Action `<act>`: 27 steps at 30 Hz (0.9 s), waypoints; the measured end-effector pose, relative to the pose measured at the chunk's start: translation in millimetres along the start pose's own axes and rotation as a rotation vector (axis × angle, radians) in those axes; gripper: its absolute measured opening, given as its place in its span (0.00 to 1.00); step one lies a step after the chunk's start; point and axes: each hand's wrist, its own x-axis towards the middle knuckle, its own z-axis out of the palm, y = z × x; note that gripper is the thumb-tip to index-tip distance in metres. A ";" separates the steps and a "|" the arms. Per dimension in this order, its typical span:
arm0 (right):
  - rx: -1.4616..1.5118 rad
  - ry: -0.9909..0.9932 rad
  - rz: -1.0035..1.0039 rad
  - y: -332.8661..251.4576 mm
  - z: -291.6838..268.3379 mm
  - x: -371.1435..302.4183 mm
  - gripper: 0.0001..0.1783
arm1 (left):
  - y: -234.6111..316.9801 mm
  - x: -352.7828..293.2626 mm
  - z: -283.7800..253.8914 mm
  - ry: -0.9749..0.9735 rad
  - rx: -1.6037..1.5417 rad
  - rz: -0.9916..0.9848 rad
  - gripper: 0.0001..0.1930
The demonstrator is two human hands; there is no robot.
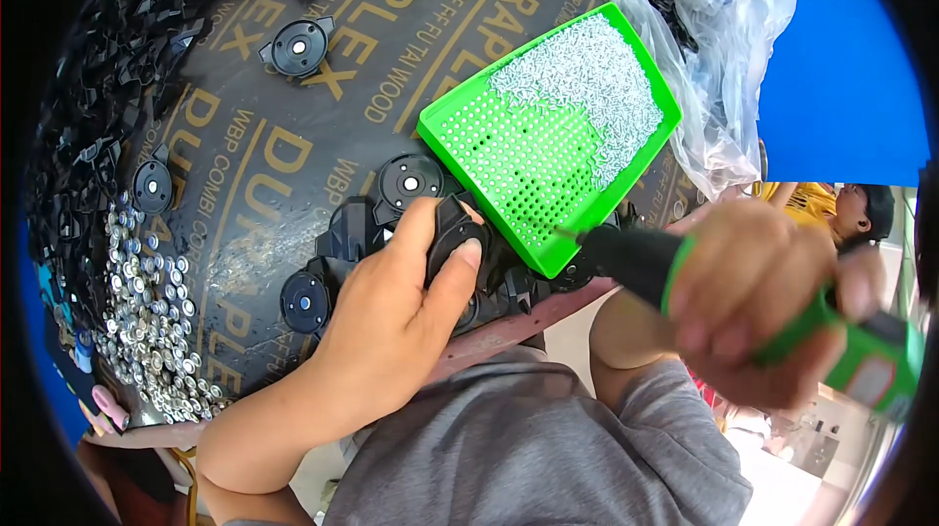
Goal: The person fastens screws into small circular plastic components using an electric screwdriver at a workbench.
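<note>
My left hand [386, 316] is closed around a small black plastic part [455, 228], thumb and fingers on its sides, just left of a green tray [554, 260]. Short silvery screws [626, 101] lie heaped in the tray's far right part. Many more fill its perforated base, and several holes near the front show dark. At the right my right hand, blurred [753, 296], grips a green and black power screwdriver [631, 260]. Its tip points left, over the tray's near corner. Round black plastic parts [409, 182] lie beside my left hand.
A large pile of black plastic pieces [108, 96] covers the table's left side. Small round metal pieces [156, 330] lie heaped at the near left. A clear plastic bag [729, 66] with black parts stands at the far right. Another person [814, 208] appears at the right.
</note>
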 end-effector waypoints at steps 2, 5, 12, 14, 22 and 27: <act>-0.137 0.145 0.092 15.9 2.6 -5.5 0.15 | -25.7 3.9 -3.1 0.106 0.257 0.383 0.13; -0.471 0.213 0.181 32.7 -2.3 -12.2 0.14 | -24.4 -1.1 -1.5 0.079 0.215 0.379 0.14; -0.361 0.243 0.111 49.7 -1.2 -12.7 0.12 | -8.9 -3.6 0.2 0.030 -0.596 0.041 0.17; -0.348 0.246 0.105 49.6 -0.3 -12.0 0.12 | -8.6 -3.3 -0.9 0.025 -0.566 0.051 0.15; -0.474 0.273 0.141 48.7 2.3 -11.8 0.12 | -14.1 -1.7 2.4 -0.007 -0.512 0.006 0.11; -0.194 0.262 0.061 22.5 6.8 -5.6 0.14 | -16.0 -1.8 3.7 -0.004 -0.413 -0.071 0.14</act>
